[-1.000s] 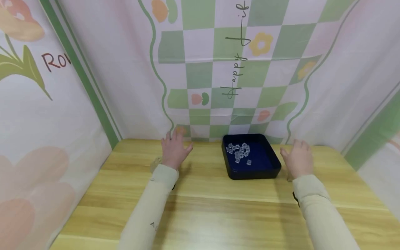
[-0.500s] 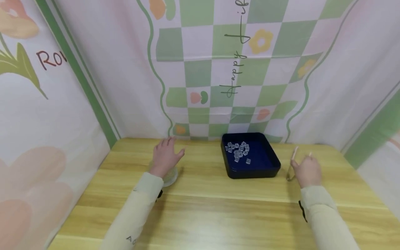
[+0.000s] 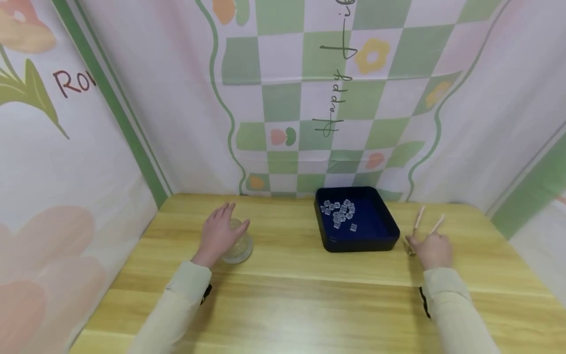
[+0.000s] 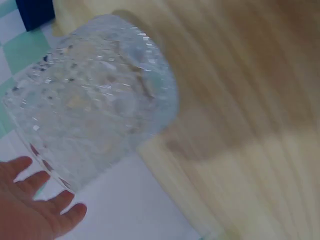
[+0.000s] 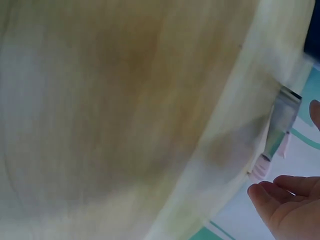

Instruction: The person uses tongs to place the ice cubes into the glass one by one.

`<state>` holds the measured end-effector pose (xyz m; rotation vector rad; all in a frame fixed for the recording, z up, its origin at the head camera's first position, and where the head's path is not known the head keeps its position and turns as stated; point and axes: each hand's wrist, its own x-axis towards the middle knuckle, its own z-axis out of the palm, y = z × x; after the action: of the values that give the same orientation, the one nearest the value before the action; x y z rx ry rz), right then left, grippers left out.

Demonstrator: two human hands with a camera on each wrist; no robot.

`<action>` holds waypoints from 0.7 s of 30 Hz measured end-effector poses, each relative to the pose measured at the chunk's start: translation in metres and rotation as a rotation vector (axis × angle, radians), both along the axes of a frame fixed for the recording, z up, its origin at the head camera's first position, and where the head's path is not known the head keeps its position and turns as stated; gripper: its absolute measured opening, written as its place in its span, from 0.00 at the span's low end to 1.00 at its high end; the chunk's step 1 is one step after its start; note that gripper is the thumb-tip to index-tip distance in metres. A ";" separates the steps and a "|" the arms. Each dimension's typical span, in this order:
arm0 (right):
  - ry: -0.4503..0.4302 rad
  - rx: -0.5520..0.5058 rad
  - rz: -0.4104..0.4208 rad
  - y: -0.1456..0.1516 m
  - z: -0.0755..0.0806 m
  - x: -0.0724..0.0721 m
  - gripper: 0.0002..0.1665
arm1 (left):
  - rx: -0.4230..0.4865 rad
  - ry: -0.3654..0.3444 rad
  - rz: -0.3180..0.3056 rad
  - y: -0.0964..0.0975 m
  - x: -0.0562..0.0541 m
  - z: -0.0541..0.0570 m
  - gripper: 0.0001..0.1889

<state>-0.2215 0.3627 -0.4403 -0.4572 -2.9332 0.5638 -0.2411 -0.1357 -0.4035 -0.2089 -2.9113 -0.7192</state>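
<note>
A clear textured glass [image 3: 242, 250] stands on the table's left side, partly behind my left hand [image 3: 217, 235] in the head view. My left fingers are spread and relaxed around its upper part. In the left wrist view, the fingertips [image 4: 75, 212] sit close to the rim of the glass [image 4: 100, 100]; whether they touch it, I cannot tell. Metal tongs [image 5: 283, 120] with pink tips lie on the table at the right. My right hand [image 3: 435, 251] hovers over them with loosely bent fingers, covering part of them. In the right wrist view, thumb and fingers stand apart on either side of the tongs.
Right of the middle, near the table's back edge, stands a dark blue square tray [image 3: 360, 245]. Several small clear cubes [image 3: 340, 214] lie inside it, mostly at its left. A patterned curtain [image 3: 283, 98] hangs behind the wooden table [image 3: 300, 305].
My left hand has moved left and nearer to me, coming beside the glass and uncovering it. My right hand has moved slightly right and back, so the tongs' tips now show beyond it.
</note>
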 end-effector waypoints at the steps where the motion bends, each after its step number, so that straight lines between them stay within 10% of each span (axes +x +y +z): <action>1: -0.001 -0.001 -0.002 0.000 -0.001 -0.001 0.34 | 0.012 -0.003 -0.010 -0.002 0.001 -0.002 0.40; 21: -0.020 -0.095 -0.034 0.005 -0.013 -0.013 0.23 | 0.074 -0.152 -0.126 -0.029 0.011 -0.027 0.61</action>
<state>-0.2344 0.3675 -0.4537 -0.5248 -2.9206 0.7000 -0.2298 -0.1648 -0.4306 -0.3475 -3.0287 -0.8980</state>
